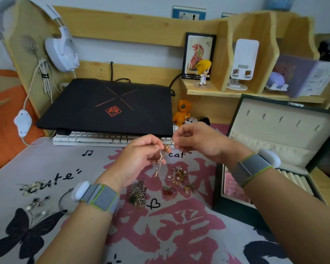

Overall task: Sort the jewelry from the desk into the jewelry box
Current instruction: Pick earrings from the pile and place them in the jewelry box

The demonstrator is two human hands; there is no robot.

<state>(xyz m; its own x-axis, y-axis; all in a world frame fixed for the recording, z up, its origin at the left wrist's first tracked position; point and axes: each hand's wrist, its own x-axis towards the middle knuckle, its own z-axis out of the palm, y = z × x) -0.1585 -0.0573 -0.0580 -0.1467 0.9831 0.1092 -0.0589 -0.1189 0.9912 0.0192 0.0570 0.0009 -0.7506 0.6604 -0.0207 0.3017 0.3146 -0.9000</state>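
1. A tangle of gold chain jewelry (161, 158) hangs between both hands, raised above the desk mat (51, 168).
2. The left hand (139, 159) pinches the tangle with curled fingertips; strands dangle below the fingers toward the mat.
3. The right hand (197, 141) sits just beside the left hand, fingers curled, pinching the upper end of the same tangle.
4. Directly below the hands, loose jewelry lies on the mat: a beaded gold cluster (179, 176), a pile of metal hooks (138, 193) and a small red piece (168, 191).
5. Beyond the left wrist, well apart from the hands, silver and pearl pieces (35, 202) rest on the mat.
6. The jewelry box (234, 208) stands open under the right forearm, its lid (280, 121) upright beyond the right wrist; the forearm covers part of its tray.
7. Beyond the hands, a closed black laptop (107, 105) rests over a white keyboard (88, 138).
8. An orange figurine (182, 111) stands just beyond the right hand.
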